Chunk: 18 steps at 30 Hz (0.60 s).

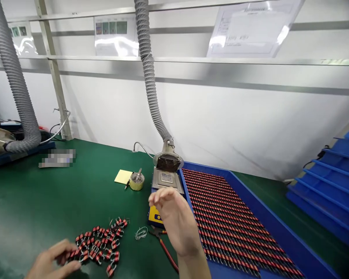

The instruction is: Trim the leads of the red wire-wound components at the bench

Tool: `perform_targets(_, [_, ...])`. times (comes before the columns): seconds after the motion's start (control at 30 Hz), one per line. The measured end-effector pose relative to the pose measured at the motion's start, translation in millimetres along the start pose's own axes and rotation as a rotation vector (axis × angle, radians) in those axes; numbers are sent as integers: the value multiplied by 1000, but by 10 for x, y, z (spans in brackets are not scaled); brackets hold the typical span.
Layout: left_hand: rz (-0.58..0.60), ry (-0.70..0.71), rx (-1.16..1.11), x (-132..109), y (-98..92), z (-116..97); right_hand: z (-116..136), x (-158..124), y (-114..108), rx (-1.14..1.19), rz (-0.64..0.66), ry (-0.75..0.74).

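My left hand [54, 260] is at the left edge of a loose pile of small red-and-black coils [97, 244] with bent wire ends. Its thumb and fingers are apart, with a few coils showing between them; no firm grip is visible. My right hand [177, 221] is raised in front of a solder pot [166, 179], palm in view and fingers loosely bent towards the left. Nothing shows in that palm. The hand covers part of the pot's yellow-and-blue base [154, 215]. Beside it lie red-handled pliers [165, 248], partly hidden by my right forearm.
A blue tray [244, 190] on the right holds many rows of similar coils. Stacked blue trays [328, 186] stand farther right. A grey exhaust hose [151, 85] hangs over the pot. Near it are a small tin [137, 184], yellow paper [123, 176] and a wire bundle [141, 233].
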<state>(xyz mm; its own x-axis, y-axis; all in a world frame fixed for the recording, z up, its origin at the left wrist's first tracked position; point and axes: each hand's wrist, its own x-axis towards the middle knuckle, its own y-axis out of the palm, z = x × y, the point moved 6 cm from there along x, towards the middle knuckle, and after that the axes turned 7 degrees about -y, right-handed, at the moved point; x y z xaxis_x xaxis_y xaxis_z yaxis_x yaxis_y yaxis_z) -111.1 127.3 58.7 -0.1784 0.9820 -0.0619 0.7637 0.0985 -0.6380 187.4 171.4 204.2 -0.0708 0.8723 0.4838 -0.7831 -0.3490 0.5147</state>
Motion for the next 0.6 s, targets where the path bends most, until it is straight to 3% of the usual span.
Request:
perform_targets(0.03, [-28, 75, -64, 11, -67, -341, 32, -36, -17, -133, 24, -6])
perform_targets(0.17, [124, 423, -210, -21, -6, -1846, 53, -162, -61, -480, 60, 31])
perform_targets(0.23, [115, 581, -285, -56, 80, -2384, 55, -188, -96, -458, -35, 26])
perform_targets(0.27, [95, 624, -330, -64, 133, -2551, 62, -192, -112, -412, -91, 5])
perform_targets(0.37, [106, 665, -449, -66, 340, -2747, 52, -172, -164, -267, -193, -44])
perform_targets(0.47, [184, 626, -564, -34, 497, -2712, -14, -133, -276, -183, -244, -34])
perform_targets(0.6, [235, 603, -626, 29, 537, -2652, -137, -91, -378, -143, -238, -19])
